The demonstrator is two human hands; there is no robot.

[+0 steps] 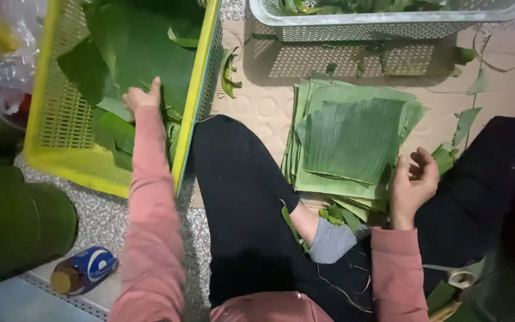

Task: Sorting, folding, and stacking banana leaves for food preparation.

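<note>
Gripping nothing, the loosely curled right hand (413, 182) is resting beside stacked green leaf squares (350, 146) while the left hand (141, 95) is pressing large leaves (144, 50) inside the yellow plastic basket (49, 113), possibly tearing them.

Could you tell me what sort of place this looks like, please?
Probably an informal floor workspace for preparing leaves: a stack of cut green leaves on cardboard, and a yellow crate of leaves that the left hand reaches into.

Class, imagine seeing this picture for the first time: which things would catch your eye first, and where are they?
Probably the bright yellow basket at upper left, where the left hand reaches into big green leaves. Next, the neat stack of cut leaves on the floor at centre, with the right hand beside it.
</note>
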